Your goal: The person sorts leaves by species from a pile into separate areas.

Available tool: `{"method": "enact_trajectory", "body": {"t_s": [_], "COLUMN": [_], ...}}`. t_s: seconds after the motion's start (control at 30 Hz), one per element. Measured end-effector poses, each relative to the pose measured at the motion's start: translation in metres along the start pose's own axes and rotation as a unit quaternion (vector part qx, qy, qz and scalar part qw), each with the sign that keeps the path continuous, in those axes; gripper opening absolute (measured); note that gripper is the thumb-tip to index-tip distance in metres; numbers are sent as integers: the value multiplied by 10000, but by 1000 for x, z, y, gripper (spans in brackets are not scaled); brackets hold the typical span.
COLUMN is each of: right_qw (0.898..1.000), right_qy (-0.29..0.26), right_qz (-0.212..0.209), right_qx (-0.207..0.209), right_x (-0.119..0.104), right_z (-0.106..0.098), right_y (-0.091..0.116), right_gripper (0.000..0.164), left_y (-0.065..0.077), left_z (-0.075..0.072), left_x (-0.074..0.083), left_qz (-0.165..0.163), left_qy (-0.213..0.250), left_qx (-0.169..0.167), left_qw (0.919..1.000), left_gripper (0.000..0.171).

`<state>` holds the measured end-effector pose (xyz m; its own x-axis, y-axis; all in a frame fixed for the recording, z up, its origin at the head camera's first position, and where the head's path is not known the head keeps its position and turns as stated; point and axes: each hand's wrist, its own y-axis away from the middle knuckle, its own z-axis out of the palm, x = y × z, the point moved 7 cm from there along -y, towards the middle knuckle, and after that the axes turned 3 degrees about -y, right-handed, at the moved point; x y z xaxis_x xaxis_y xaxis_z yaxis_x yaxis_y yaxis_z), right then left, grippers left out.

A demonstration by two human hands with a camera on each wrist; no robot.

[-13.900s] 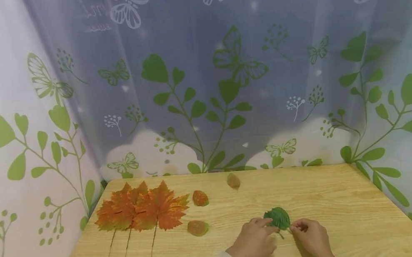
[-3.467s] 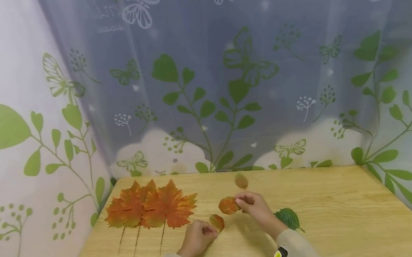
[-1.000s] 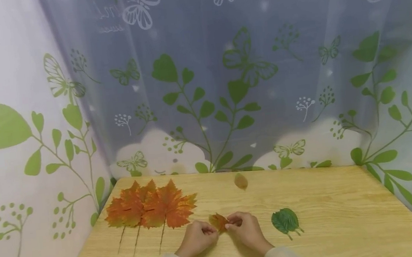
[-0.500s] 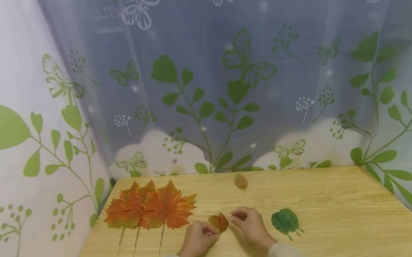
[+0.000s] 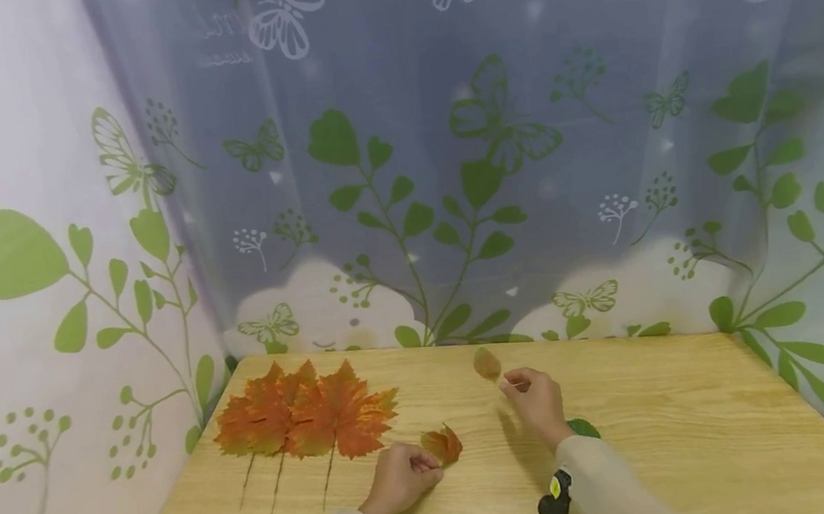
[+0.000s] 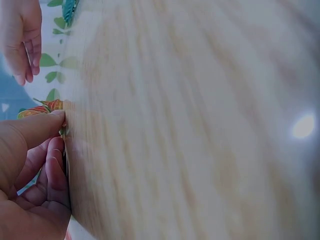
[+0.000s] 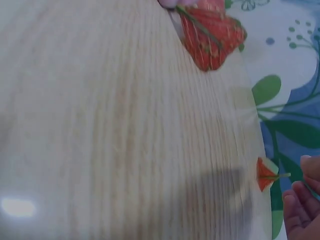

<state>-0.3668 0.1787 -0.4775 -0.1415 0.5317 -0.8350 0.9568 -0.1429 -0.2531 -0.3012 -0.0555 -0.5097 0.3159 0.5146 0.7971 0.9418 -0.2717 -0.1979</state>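
Observation:
My left hand (image 5: 402,477) pinches the stem end of small orange-green artificial leaves (image 5: 444,444), which overlap like a fan low over the table. In the left wrist view, thumb and forefinger meet at the base of these leaves (image 6: 45,106). Farther back, my right hand (image 5: 536,401) reaches to a single small reddish-green leaf (image 5: 487,364) near the table's back edge. In the right wrist view, the thumb and fingers of the right hand (image 7: 302,200) stand apart around the stem end of that leaf (image 7: 265,175).
Large orange maple leaves (image 5: 308,414) with dark stems lie overlapped at the left of the wooden table (image 5: 701,427). Green leaves (image 5: 584,428) show partly behind the right forearm. A patterned curtain (image 5: 402,166) hangs behind the table's back edge.
My right hand has left the small orange leaves, now gathered at my left hand, and moved back and right to the lone leaf. Its forearm now covers most of the green leaves.

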Motion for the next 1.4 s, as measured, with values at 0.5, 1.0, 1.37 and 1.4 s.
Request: {"method": "enact_trajectory", "body": {"t_s": [0.5, 1.0, 1.37, 1.4], "right_qw": [9943, 9945, 9961, 9965], "right_qy": [700, 833, 831, 792], "right_qz": [-176, -427, -300, -241], "right_qx": [-782, -468, -89, -73], "right_x": [0, 7, 11, 11], "right_z": [18, 25, 26, 27], "right_y": [-21, -30, -31, -31], "right_gripper": [42, 30, 16, 15], "left_y": [0, -2, 0, 0], "left_z": [1, 0, 0, 0], "left_x": [0, -2, -1, -1], "left_qz": [25, -16, -9, -17], "left_qy": [78, 39, 53, 55], "left_qx": [4, 45, 29, 21], "left_qw": [10000, 10000, 10000, 10000], "left_gripper": [6, 8, 8, 8]}}
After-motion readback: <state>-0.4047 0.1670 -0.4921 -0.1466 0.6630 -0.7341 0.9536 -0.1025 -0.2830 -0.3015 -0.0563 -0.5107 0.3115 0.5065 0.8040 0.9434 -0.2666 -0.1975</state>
